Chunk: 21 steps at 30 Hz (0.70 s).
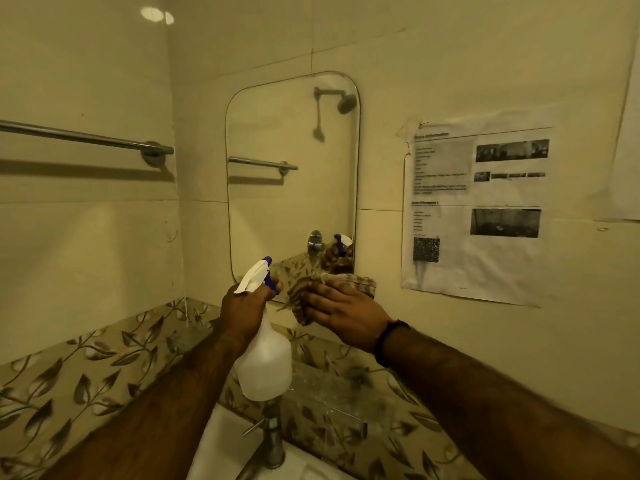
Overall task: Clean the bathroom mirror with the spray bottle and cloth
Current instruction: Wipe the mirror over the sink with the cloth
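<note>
A rounded rectangular mirror point(291, 174) hangs on the cream tiled wall ahead. My left hand point(247, 304) grips the neck of a white spray bottle point(265, 365) with a blue trigger, its nozzle pointing up toward the mirror's lower left corner. My right hand point(346, 315) presses a brown checked cloth point(349, 282) flat against the mirror's lower right corner and the wall just below it. The mirror reflects a shower head, a towel bar, and part of my hand with the bottle.
A steel towel bar point(86, 137) runs along the left wall. A printed paper sheet point(474, 209) is stuck to the wall right of the mirror. Below are a glass shelf point(332, 386), a metal tap point(270, 441) and a white basin point(214, 445). Leaf-patterned tiles band the wall.
</note>
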Motion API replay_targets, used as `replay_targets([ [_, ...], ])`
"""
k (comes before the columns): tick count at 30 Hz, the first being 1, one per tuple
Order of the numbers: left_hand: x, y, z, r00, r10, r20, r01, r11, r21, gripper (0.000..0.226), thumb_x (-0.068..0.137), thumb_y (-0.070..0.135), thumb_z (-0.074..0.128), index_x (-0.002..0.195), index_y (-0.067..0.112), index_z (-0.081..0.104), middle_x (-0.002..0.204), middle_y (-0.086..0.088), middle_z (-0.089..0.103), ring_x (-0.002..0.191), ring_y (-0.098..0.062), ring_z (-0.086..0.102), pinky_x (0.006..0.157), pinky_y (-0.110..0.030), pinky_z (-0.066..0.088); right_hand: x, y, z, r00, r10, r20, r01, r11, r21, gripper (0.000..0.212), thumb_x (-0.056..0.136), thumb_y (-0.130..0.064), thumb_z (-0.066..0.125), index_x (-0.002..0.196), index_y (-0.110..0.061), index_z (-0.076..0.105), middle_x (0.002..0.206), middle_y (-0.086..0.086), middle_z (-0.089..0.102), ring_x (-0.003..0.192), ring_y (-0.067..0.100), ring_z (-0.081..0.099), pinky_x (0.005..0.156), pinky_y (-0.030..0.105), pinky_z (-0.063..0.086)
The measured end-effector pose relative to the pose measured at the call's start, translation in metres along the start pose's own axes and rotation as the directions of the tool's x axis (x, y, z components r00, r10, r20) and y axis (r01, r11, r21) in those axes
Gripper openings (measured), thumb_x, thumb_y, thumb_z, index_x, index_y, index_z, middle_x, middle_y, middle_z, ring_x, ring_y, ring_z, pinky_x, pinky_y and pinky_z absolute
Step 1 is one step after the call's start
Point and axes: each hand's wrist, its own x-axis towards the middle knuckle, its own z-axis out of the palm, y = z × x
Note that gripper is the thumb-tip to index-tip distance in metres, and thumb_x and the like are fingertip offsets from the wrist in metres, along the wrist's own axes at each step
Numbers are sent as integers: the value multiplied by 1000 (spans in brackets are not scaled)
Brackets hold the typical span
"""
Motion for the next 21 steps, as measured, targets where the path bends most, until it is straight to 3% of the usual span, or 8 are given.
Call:
replay_targets([
  [3,-5,6,1,1000,19,9,-19,1000,10,45,80,21,64,123,11,59,112,-15,65,101,-31,59,81,-37,43,10,0,-16,999,21,-28,-22,1000,-22,49,87,-12,63,134,-19,55,145,7,50,137,29,41,113,49,32],
  [6,-12,13,3,1000,29,6,-29,1000,7,44,80,21,64,123,12,60,112,-15,64,97,-30,57,81,-38,43,12,1,-34,997,61,-36,-63,997,-53,48,85,-12,67,131,-20,58,143,6,52,137,29,42,107,61,33],
  [9,-25,22,6,998,63,-6,-63,998,-16,32,79,18,65,111,15,65,107,-14,65,87,-24,56,79,-37,41,8,3,-50,995,100,-16,-101,993,-69,52,85,-11,67,134,-21,55,146,6,48,140,28,38,102,71,28],
  [15,-45,36,21,994,95,51,-93,995,-45,38,79,16,62,117,11,64,109,-15,66,96,-29,58,79,-35,40,-21,14,-73,984,173,40,-169,981,-93,57,87,-10,64,141,-22,47,154,5,38,144,28,29,105,70,27],
  [21,-70,49,67,986,74,149,-64,995,-75,43,68,21,63,110,13,68,101,-14,69,90,-31,60,76,-38,47,-78,27,-96,961,266,79,-248,951,-186,48,87,-13,65,134,-21,56,147,5,48,139,28,39,99,66,37],
])
